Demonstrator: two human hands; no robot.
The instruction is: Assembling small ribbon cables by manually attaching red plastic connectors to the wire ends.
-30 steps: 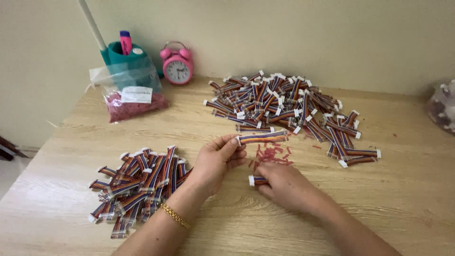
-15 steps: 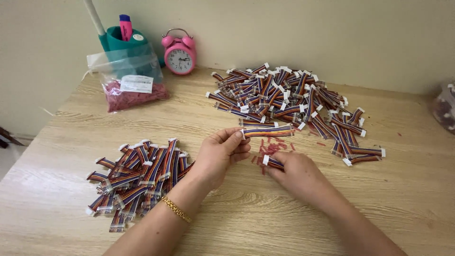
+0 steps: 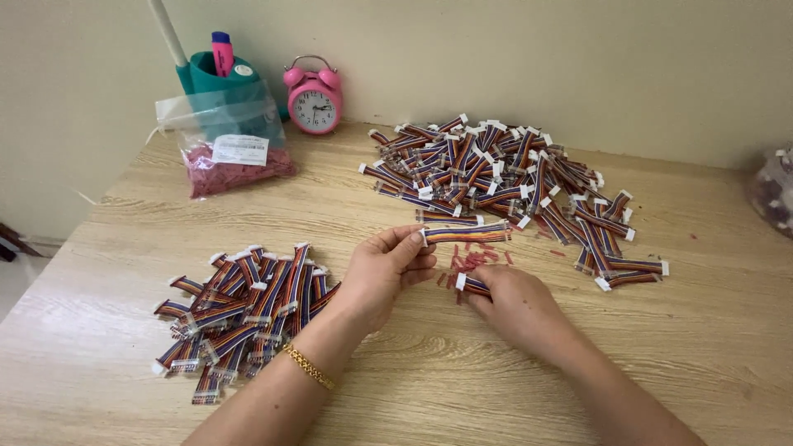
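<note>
My left hand (image 3: pixel 382 271) pinches the left end of a rainbow ribbon cable (image 3: pixel 467 234) with white connectors and holds it level just above the wooden table (image 3: pixel 413 388). My right hand (image 3: pixel 514 304) lies on the table below it. Its fingers are closed on a second short rainbow cable (image 3: pixel 472 285), of which only the white-tipped end shows. Between the hands lies a scatter of small red pieces (image 3: pixel 472 259). A gold bracelet (image 3: pixel 310 367) circles my left wrist.
A large heap of rainbow cables (image 3: pixel 496 169) lies behind the hands, and a smaller heap (image 3: pixel 239 310) is at the left. At the back left are a clear bag of pink pieces (image 3: pixel 231 157), a teal cup (image 3: pixel 221 78) and a pink alarm clock (image 3: pixel 314 101). Another bag (image 3: pixel 776 192) sits at the right edge.
My right hand has moved up with its cable, closer to my left hand and the red pieces. The left hand keeps its cable in about the same place.
</note>
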